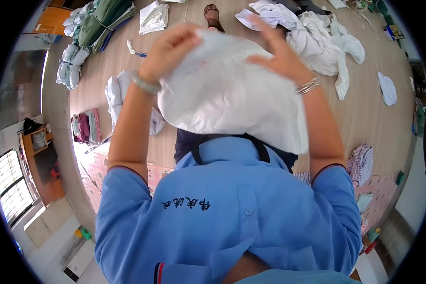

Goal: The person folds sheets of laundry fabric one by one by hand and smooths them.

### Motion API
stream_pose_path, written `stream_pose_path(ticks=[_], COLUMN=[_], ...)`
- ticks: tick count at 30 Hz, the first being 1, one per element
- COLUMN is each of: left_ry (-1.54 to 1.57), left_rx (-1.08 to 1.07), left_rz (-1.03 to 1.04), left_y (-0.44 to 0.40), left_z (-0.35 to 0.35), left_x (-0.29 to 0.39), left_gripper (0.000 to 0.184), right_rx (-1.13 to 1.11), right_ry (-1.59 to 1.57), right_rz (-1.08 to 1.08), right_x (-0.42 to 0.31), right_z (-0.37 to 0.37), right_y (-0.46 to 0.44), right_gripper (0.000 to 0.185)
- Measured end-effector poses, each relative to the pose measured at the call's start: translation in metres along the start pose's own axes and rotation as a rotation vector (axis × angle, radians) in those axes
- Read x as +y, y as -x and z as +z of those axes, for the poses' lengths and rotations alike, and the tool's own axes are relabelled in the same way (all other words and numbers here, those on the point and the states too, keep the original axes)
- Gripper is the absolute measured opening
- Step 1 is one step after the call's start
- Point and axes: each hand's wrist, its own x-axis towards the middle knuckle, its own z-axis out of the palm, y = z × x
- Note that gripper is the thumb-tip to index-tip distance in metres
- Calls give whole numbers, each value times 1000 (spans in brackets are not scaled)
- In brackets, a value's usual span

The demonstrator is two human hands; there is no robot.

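Observation:
A white cloth, thin and wrinkled, spreads in front of my body and hangs down over my lap. A faint reddish mark shows near its upper left. At its upper left edge my left hand has its fingers curled in on the cloth, slightly blurred. My right hand is over the cloth's upper right side, thumb and fingers spread apart and smeared by motion. I cannot tell whether its thumb touches the cloth.
A heap of white garments lies on the wooden floor at the upper right. Folded white cloths and tied green bundles lie at the upper left. Striped fabric is at my right. A foot shows ahead.

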Motion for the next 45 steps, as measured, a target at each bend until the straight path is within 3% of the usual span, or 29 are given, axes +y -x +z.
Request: stream_pose_path(ticks=[1,3,4,6,8,9,10,11,12,14,15,17,18,20,22,25,28,29,33,37,45], left_ry=[-1,582,587,454,325,327,593,862,862,1000,1001,702,702,406,446,627,587,422,238,371,83], left_rx=[0,-641,-634,273,377,379,341,296,293,289,287,137,137,125,122,141,207,282,385,317,283], left_rz=[-17,89,76,-330,-922,-932,-1024,-1107,-1112,-990,-989,-902,-889,-589,-468,-244,-229,-152,36,13,32], left_y=[-3,-4,-10,-30,-37,-41,-44,-47,-58,-85,-97,-131,-139,-156,-145,-100,-60,-52,-33,-23,-14], left_z=[-7,-26,-29,-33,-21,-19,-18,-18,-18,-14,-19,-28,-31,-33,-27,-7,8,10,22,25,29], left_x=[-4,-15,-35,-120,-201,-254,-302,-325,-307,-239,-251,-277,-266,-221,-162,-74,-30,-28,-5,12,36], left_gripper=[25,35,35,53,63,63,61,60,60,48,48,33,33,21,22,25,20,17,15,16,17], right_rx=[-94,-261,-338,-380,-440,-490,-491,-446,-402,-350,-272,-196,-158,-109,22,232,167,193,151,164,210], right_ry=[-143,-264,-237,-329,-310,-283,-282,-278,-278,-310,-384,-449,-393,-331,-295,-291,-514,-531,-496,-504,-376], right_rz=[-98,-261,-325,-206,-168,-128,-127,-85,-40,-60,-85,-118,-97,-87,261,322,357,308,274,306,258], right_x=[-15,-34,-41,-59,-67,-63,-64,-64,-59,-50,-48,-48,-50,-48,-43,-16,-16,-15,-34,-44,-42], right_z=[22,44,49,47,36,34,30,25,23,22,23,24,25,24,19,22,30,41,45,42,45], right_y=[-14,-17,-12,-11,-9,-12,-12,-11,-13,-14,-18,-25,-32,-40,-48,-56,-61,-59,-57,-52,-46], right_gripper=[58,54,50,45,46,46,46,42,38,36,40,45,42,40,15,12,14,13,14,15,18])
